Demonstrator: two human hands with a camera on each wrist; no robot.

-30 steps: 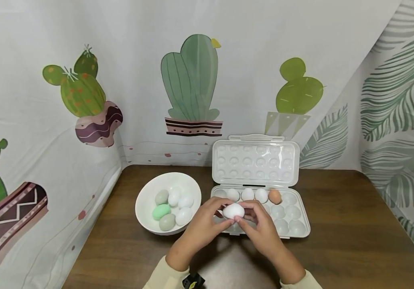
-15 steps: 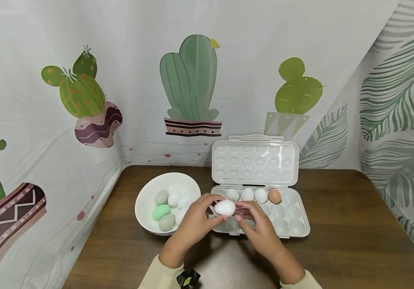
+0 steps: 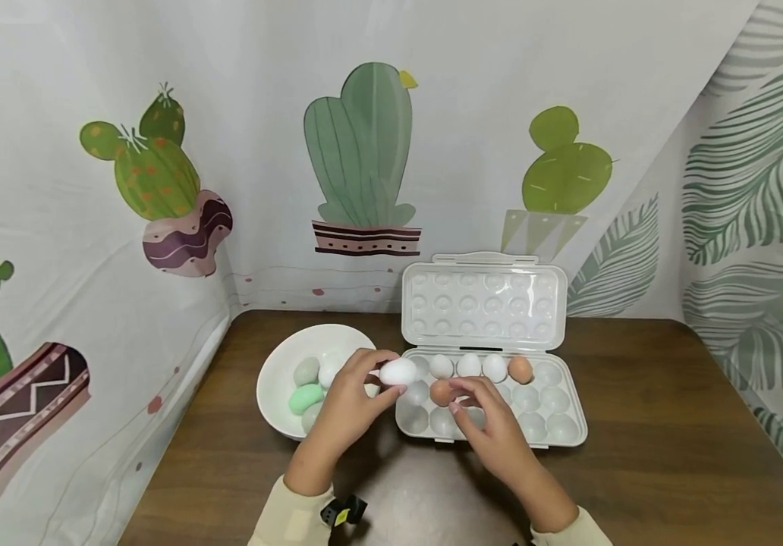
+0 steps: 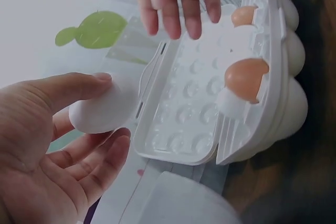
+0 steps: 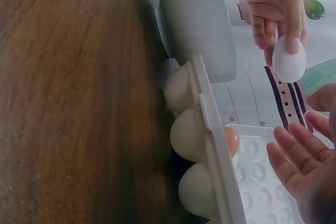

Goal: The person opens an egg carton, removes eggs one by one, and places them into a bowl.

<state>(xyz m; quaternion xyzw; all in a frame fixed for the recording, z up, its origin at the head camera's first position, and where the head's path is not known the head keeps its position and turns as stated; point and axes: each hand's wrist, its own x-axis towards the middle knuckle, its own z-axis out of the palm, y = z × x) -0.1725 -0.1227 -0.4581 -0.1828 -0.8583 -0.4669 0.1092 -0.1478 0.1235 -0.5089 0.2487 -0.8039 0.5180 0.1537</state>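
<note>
My left hand (image 3: 342,406) pinches a white egg (image 3: 398,371) between thumb and fingers, above the left end of the egg carton (image 3: 576,425). In the left wrist view the egg (image 4: 102,108) hangs in the air by the fingertips. My right hand (image 3: 497,432) is over the carton beside a brown egg (image 3: 440,392) in the second row. The right wrist view shows this hand (image 5: 307,156) with spread, relaxed fingers and nothing in them. Several white eggs (image 3: 469,367) and another brown egg (image 3: 520,369) sit in the back row.
A white bowl (image 3: 270,394) left of the carton holds a green egg (image 3: 306,399), greyish eggs (image 3: 306,371) and white ones, partly behind my left hand. The carton's clear lid (image 3: 483,307) stands raised against the printed cloth backdrop (image 3: 262,152). Brown wooden tabletop (image 3: 658,425) extends right.
Both hands held the white egg together; my right hand has let go. My left hand has carried the egg left, towards the bowl, and the brown egg in the second row has come into view.
</note>
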